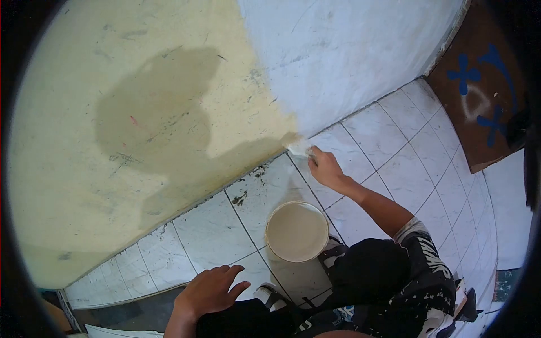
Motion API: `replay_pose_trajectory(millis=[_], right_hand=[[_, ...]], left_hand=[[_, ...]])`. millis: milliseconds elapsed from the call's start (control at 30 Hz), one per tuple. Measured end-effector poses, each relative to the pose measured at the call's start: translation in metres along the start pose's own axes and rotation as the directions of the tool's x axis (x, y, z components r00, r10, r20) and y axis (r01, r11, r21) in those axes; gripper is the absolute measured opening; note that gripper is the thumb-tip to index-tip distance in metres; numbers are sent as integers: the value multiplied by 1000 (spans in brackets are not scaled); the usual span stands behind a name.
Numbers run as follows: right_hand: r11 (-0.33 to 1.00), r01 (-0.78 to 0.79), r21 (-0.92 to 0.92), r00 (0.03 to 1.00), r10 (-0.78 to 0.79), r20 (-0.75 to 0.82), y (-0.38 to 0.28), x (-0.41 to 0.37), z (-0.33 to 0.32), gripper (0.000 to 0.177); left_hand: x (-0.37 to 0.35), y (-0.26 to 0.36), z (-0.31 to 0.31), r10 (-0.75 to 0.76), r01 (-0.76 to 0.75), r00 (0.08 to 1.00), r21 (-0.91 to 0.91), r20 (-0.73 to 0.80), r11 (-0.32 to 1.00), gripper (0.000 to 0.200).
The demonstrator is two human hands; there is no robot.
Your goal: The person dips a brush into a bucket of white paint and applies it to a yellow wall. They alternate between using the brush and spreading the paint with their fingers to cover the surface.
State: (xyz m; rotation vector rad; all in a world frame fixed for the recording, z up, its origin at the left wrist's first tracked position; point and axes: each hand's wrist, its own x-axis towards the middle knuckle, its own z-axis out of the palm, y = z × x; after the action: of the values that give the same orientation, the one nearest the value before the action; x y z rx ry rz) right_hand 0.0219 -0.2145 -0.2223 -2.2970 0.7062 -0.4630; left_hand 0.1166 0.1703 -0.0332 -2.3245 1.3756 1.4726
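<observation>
My right hand (326,168) is closed around a paintbrush (298,148), its handle mostly hidden by my fingers. The brush's white-coated end is at the foot of the wall, where fresh white paint (338,56) borders the old yellow surface (169,84). Below that hand, a round bucket (268,239) of off-white paint (297,230) stands on the floor between my feet and the wall. My left hand (217,288) holds nothing, fingers apart, near my knee at the lower left of the bucket.
White floor tiles (208,231) with dark joints run along the wall, with dirt flecks (239,199) near its base. A brown panel with blue marks (479,84) stands at the right. My sandalled foot (270,296) is just below the bucket.
</observation>
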Motion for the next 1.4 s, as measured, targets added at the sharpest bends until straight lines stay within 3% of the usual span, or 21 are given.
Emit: replay_pose_trajectory(millis=[200, 300, 367, 467, 600, 667, 700, 767, 900, 967, 1033, 1100, 1200, 1400], right_hand=[[999, -9, -46, 1000, 7, -26, -34, 35, -25, 17], [997, 68, -34, 990, -72, -125, -83, 47, -70, 16], [978, 204, 46, 944, -184, -273, -104, 44, -90, 16], [956, 277, 97, 899, -222, -377, -148, 34, -125, 17], [951, 277, 136, 872, -190, -450, -181, 34, -142, 20], [894, 448, -23, 724, -377, -577, -170, 44, -122, 31], [893, 449, -18, 727, -377, -574, -154, 46, -104, 31], [887, 410, -214, 731, -459, -505, -107, 50, -51, 38], [959, 208, -190, 914, -260, -311, -27, 23, 24, 38], [970, 194, -148, 933, -229, -277, -3, 13, 41, 35], [980, 176, -98, 950, -195, -243, 12, 8, 48, 32], [997, 60, -55, 991, -66, -115, 20, 2, 51, 25], [995, -47, -89, 997, 41, -67, 19, 7, 46, 22], [997, -44, -68, 995, 38, -96, -6, 52, 14, 20]], left_hand=[[0, 2, 0, 10, -10, 1000, -20, 9, 1000, 56], [1, 3, -2, -8, 8, 1000, -11, 23, 1000, 56], [1, 3, 0, 13, -13, 1000, 7, -7, 1000, 56], [1, 15, -8, -56, 54, 996, 26, 75, 998, 57], [-3, 14, -5, -52, 51, 997, 19, 50, 998, 56], [-5, 13, -3, -60, 60, 998, 25, 14, 998, 56], [-7, 12, -2, -64, 64, 998, 22, 15, 998, 56], [-8, 11, -1, -58, 58, 998, 5, 2, 998, 55], [-6, 9, -1, -38, 38, 999, -21, 6, 999, 55], [-2, 6, 2, -20, 20, 1000, 8, -2, 1000, 56], [4, 2, 4, 1, -1, 1000, 10, -12, 1000, 56], [2, 2, 3, 13, -13, 1000, 12, -15, 1000, 56], [-3, 11, -2, -32, 32, 999, -2, 1, 999, 57], [-5, 5, 6, -24, 24, 1000, -13, -16, 1000, 57]])
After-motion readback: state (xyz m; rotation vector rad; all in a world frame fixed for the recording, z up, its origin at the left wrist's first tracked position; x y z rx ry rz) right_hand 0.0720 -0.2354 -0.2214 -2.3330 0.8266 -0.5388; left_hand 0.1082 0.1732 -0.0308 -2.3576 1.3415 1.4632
